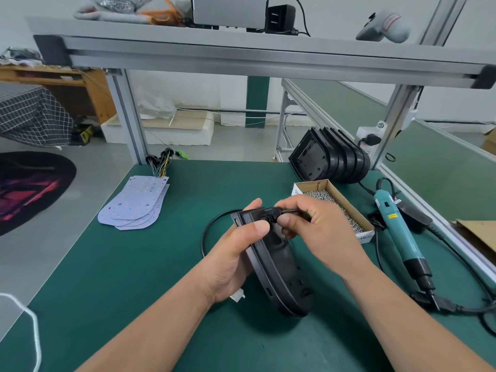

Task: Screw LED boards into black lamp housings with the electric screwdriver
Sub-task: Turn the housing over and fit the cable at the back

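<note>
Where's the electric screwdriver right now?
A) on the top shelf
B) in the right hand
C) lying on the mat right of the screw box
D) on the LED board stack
C: the electric screwdriver lies on the mat beside the screw box; the left hand grips the lamp housing, the right hand pinches its cable plug.

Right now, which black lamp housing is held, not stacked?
The lamp housing nearest the camera: the left hand grips it, the right hand pinches its cable end. The other housings stand nested at the back.
</note>
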`<state>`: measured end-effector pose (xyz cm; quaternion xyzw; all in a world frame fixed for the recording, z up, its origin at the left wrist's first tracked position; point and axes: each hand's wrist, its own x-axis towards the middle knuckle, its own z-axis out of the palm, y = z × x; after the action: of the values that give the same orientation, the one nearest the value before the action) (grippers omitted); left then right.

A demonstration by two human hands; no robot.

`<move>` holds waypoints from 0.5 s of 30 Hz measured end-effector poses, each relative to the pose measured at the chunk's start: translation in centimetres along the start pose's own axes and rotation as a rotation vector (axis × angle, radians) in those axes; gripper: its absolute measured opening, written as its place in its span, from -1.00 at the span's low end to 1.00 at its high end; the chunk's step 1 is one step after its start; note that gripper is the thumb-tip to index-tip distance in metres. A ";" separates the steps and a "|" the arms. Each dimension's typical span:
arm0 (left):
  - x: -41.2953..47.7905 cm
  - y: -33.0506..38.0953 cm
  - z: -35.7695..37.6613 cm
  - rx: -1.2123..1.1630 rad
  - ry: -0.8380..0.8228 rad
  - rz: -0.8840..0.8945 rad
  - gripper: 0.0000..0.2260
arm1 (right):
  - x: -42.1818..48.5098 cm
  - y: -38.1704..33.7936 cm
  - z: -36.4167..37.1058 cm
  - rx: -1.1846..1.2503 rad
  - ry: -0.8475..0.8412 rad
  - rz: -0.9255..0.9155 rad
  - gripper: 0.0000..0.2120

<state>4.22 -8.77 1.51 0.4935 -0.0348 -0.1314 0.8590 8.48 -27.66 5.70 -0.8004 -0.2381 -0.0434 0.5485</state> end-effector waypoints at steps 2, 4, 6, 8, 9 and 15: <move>0.0 0.0 0.0 0.005 -0.005 0.001 -0.20 | 0.0 0.1 0.2 -0.047 0.016 -0.022 -0.81; 0.0 0.1 -0.1 0.004 -0.011 0.003 -0.20 | -0.1 0.2 0.4 -0.062 0.040 -0.041 -0.86; 0.0 0.1 0.0 0.002 -0.015 0.000 -0.19 | -0.1 0.3 0.4 -0.053 0.056 -0.055 -0.88; 0.0 0.1 0.1 0.013 -0.019 0.000 -0.19 | -0.1 0.3 0.3 -0.079 0.060 -0.079 -0.90; 0.0 0.2 0.1 0.021 -0.021 0.002 -0.19 | 0.0 0.2 0.3 -0.109 0.059 -0.093 -0.91; 0.2 0.1 0.2 0.016 -0.029 0.000 -0.18 | 0.2 0.3 0.4 -0.155 0.094 -0.125 -0.92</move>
<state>4.42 -8.91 1.67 0.4983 -0.0484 -0.1382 0.8546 8.72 -27.34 5.40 -0.8210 -0.2578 -0.1333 0.4916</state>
